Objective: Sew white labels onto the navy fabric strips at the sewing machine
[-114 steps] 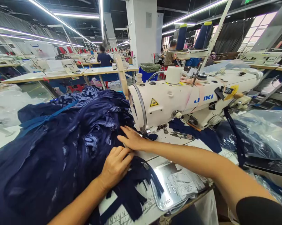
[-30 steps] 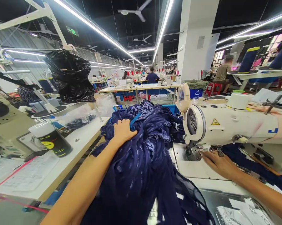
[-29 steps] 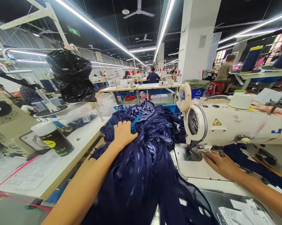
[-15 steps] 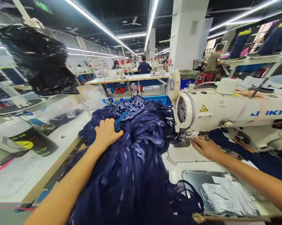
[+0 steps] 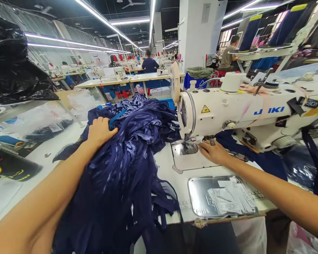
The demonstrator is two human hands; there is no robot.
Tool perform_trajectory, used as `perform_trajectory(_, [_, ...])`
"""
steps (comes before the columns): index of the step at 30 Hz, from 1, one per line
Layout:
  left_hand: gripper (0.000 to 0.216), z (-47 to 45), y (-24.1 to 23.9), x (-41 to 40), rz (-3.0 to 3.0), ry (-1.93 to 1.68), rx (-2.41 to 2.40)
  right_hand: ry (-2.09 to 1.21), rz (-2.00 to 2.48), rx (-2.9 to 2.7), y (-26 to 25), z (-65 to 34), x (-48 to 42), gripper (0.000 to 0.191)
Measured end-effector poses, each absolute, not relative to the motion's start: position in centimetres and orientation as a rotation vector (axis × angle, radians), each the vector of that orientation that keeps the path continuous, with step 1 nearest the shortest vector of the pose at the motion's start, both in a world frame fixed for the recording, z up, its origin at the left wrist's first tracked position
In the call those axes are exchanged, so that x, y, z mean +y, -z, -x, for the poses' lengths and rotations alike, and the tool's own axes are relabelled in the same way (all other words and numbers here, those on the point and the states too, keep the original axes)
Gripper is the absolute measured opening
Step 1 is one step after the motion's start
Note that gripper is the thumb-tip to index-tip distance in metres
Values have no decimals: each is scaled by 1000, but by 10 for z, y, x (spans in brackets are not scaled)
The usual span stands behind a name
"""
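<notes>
A cream Juki sewing machine (image 5: 227, 109) spans the white worktable (image 5: 172, 176), and a crumpled black plastic bag (image 5: 13, 70) hangs at far left. The heap of navy-blue patterned fabric (image 5: 127, 155) lies piled left of the machine, sheer with paler motifs, strips trailing over the near edge. The left hand (image 5: 100, 130) rests on top, fingers curled into the folds. The right hand (image 5: 214, 152) lies flat, fingers together, on the machine bed beside the needle plate. A shiny flat metal tray (image 5: 198, 192) holds printed white paper labels (image 5: 227, 199).

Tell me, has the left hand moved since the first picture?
Yes. The left hand went leftward, away from the sewing machine, onto the navy fabric pile.
</notes>
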State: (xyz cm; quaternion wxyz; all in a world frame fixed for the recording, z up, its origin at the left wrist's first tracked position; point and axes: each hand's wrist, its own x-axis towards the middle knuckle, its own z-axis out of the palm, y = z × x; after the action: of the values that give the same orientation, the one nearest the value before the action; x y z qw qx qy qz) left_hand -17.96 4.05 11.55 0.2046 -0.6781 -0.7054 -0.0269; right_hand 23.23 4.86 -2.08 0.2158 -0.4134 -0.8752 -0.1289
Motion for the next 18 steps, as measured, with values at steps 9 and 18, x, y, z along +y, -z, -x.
perform_trajectory(9, [26,99,-120,-35,2446,134,-1196,369,1229,-2424,22,-234,46,29])
perform_trajectory(18, [17,50,-71,-36,2535,-537,-900,266,1241,-2328,20,-232,46,21])
